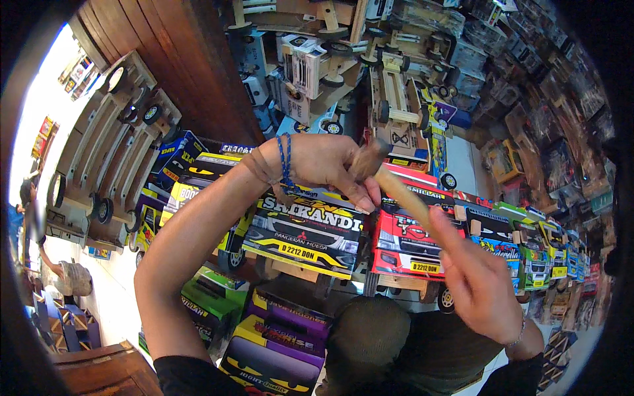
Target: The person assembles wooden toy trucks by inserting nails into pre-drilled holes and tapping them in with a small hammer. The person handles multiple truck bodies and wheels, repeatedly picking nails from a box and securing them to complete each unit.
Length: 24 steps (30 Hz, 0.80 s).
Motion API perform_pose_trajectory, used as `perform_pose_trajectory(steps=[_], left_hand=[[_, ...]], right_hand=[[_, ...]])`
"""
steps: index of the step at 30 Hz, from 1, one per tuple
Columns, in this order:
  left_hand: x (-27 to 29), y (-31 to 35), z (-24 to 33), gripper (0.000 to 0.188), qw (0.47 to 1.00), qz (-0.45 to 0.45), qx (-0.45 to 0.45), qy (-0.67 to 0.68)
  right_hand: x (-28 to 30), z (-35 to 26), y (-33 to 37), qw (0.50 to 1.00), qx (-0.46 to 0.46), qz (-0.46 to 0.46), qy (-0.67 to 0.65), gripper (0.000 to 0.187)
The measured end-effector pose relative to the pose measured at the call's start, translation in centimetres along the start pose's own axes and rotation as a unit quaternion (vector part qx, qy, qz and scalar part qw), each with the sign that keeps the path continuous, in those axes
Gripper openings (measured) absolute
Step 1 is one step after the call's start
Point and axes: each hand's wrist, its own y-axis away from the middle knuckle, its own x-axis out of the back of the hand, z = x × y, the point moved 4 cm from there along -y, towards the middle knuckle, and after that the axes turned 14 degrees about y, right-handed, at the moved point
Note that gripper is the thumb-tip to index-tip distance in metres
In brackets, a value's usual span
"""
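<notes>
My right hand [475,277] is closed round the wooden handle of a hammer [409,197]. The hammer's dark head [368,160] is right beside my left hand [323,162] and covers part of its fingers. The thumb and fingers of my left hand are pinched together; whatever is between them is too small or hidden to make out. Below that hand stands a wooden toy truck with a black, white and yellow printed front [304,231]. A red toy truck [409,237] stands close on its right, under the hammer's handle.
More toy trucks [531,257] continue the row rightward. Purple and green ones [284,330] stand near my knees [370,336]. At left, truck frames with wheels [105,152] lean near a brown wooden panel [172,59]. Wrapped toys [548,112] are stacked at right. Another person's arm [49,261] shows far left.
</notes>
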Motion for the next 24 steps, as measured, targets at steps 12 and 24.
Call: perform_pose_trajectory(steps=[12, 24], left_hand=[[0.0, 0.1, 0.0, 0.032, 1.0, -0.008, 0.014, 0.01], [0.1, 0.2, -0.1, 0.034, 1.0, -0.009, 0.02, -0.005]], right_hand=[[0.4, 0.0, -0.5, 0.999, -0.01, -0.05, 0.001, 0.057], [0.7, 0.2, -0.9, 0.997, -0.016, -0.078, 0.016, 0.058]])
